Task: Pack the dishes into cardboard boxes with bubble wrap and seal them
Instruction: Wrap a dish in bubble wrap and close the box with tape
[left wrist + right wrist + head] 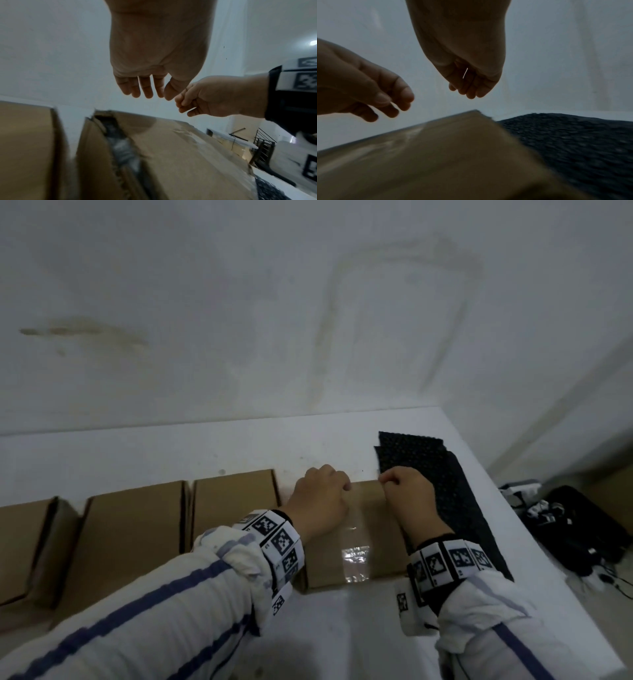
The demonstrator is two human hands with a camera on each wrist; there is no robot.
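A closed cardboard box (383, 529) lies on the white table (137, 453), with a strip of clear tape (356, 556) running from its front face across its top. Over the box's far edge my left hand (344, 486) and right hand (385, 479) meet, each pinching the far end of the tape with thumb and forefinger. In the left wrist view the left hand (154, 93) touches the right hand (181, 100) above the box (180, 155), and dark wrap shows through its side gap. A thin bright tape edge shows in the right hand (465, 90).
Black bubble wrap sheets (438, 484) lie just right of the box, reaching the table's right edge. Three more cardboard boxes (236, 498) (133, 539) (20, 546) stand in a row to the left. Dark gear (575, 529) lies on the floor beyond the right edge.
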